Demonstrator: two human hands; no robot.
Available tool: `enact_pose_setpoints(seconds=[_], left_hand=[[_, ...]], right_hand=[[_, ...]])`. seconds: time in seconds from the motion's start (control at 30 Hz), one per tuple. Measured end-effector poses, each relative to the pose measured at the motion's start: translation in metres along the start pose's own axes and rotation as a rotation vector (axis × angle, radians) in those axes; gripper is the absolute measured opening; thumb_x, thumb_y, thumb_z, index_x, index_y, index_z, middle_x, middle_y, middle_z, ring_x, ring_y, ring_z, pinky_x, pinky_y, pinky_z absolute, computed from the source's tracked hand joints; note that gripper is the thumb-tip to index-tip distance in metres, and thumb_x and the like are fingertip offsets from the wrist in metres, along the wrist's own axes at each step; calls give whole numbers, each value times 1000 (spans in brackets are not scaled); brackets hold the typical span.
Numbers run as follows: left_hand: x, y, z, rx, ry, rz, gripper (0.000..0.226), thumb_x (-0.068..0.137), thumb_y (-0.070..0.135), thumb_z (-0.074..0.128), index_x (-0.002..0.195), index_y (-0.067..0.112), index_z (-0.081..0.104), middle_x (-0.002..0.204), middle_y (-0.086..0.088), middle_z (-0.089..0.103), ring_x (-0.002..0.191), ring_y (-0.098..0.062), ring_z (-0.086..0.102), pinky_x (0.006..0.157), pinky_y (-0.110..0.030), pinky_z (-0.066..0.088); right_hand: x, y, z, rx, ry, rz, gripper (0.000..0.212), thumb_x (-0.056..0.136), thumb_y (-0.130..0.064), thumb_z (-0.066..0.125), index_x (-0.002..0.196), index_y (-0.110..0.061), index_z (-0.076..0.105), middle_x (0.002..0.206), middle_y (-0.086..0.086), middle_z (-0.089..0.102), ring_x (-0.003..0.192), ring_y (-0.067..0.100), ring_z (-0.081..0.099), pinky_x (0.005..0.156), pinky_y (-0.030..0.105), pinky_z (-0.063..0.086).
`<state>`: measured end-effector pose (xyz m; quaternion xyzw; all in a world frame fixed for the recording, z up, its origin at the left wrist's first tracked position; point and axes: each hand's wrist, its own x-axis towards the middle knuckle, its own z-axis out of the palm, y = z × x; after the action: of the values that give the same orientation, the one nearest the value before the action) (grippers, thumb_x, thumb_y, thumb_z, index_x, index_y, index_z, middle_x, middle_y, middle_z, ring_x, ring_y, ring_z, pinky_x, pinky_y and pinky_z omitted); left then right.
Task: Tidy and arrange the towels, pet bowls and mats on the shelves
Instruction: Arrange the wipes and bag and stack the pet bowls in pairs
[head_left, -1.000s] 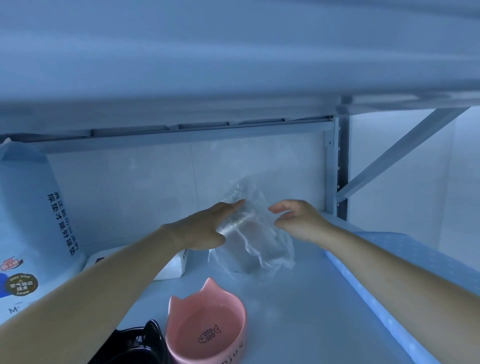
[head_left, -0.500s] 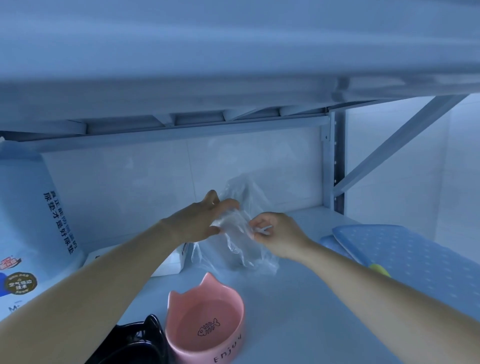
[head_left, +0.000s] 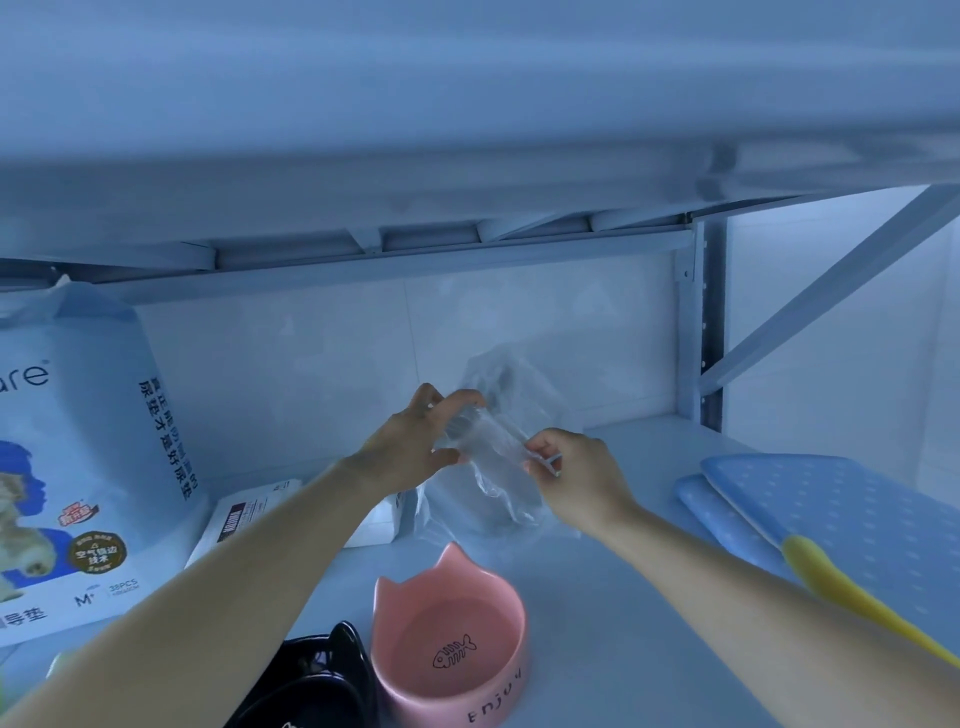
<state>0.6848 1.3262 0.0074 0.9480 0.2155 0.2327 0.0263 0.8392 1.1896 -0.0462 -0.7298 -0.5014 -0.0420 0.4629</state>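
A clear plastic bag stands at the back of the shelf, something pale inside it. My left hand grips the bag's top edge from the left. My right hand pinches the same edge from the right, the plastic stretched between them. In front stands a pink cat-eared pet bowl with a fish-bone drawing. A black bowl sits left of it, partly behind my left forearm. Two blue dotted mats lie stacked at the right.
A large pet-pad pack stands at the left. A flat white packet lies beside it. A yellow handle rests on the mats. The shelf above hangs low; an upright post and brace stand at the right.
My hands have drawn closer together on the bag's top; the right hand went from open beside the bag to pinching it. The view has shifted, showing the blue mats fully.
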Motion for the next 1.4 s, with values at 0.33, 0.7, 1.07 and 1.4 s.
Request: enact_pose_setpoints(seconds=[0.33, 0.7, 1.07, 1.4], left_hand=[[-10, -9, 12, -67, 40, -83, 66, 83, 33, 65, 132, 47, 23, 122, 4, 31, 73, -21, 55, 79, -33, 46], [25, 8, -4, 290, -29, 244, 60, 88, 17, 60, 140, 30, 33, 151, 18, 20, 137, -7, 25, 107, -27, 32], [-6, -11, 19, -27, 122, 26, 58, 75, 30, 75, 127, 26, 48, 128, 11, 42, 94, -9, 50, 74, -4, 32], [-23, -16, 34, 186, 150, -75, 60, 87, 34, 61, 139, 32, 32, 144, 15, 28, 133, -10, 28, 80, -35, 52]], right_hand=[[17, -5, 7, -110, -50, -134, 22, 87, -15, 59, 108, -14, 63, 110, 5, 65, 101, 21, 60, 84, 30, 46], [18, 21, 0, -123, -60, -76, 10, 87, -11, 56, 95, -5, 59, 95, 7, 60, 85, 22, 53, 67, 26, 33], [50, 7, -15, -226, -178, -264, 25, 89, -11, 57, 114, -9, 61, 114, 6, 60, 106, 20, 57, 80, 24, 39], [47, 0, -7, -250, -153, -370, 26, 87, -19, 61, 113, -13, 63, 109, 3, 60, 100, 20, 57, 83, 27, 43]])
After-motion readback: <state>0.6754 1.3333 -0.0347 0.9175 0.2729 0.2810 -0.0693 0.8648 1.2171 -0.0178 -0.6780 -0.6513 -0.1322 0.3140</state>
